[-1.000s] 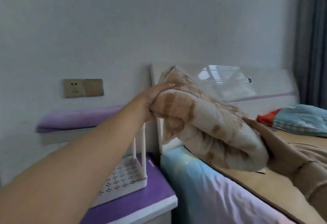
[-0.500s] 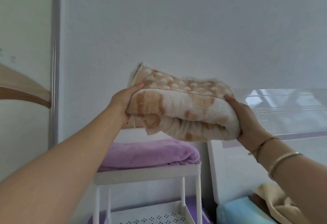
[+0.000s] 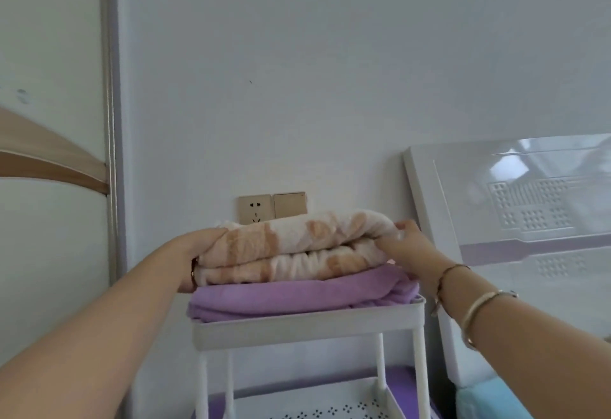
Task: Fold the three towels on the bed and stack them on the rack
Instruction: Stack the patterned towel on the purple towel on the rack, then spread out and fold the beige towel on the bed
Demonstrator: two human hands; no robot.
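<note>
Towel in hand: folded cream-and-tan towel (image 3: 297, 246) lies flat on top of the purple towel (image 3: 297, 296), square over it, presumably so the pile stays level.
Purple towel: folded, resting in the top tray of the white rack (image 3: 307, 327); it is the base of the stack, its folded edge facing the camera.
Left hand: left hand (image 3: 195, 260) cups the towel's left end, fingers curled round the folded edge, likely to keep the layers from sliding apart as it settles.
Right hand: right hand (image 3: 401, 246) holds the right end, thumb on top and fingers tucked under the upper fold, pinching it; a bangle (image 3: 482, 308) sits on the wrist.
Grip reasoning: a hold at both ends keeps a soft, thick fold in shape; a one-handed carry would probably let it sag open.
Progress: two towels on the rack, so by my judgement one is left; it is out of view.
Rack: lower perforated shelf (image 3: 324, 402) sits below; wall socket (image 3: 256, 210) just behind the stack; glossy headboard (image 3: 515, 207) to the right.
</note>
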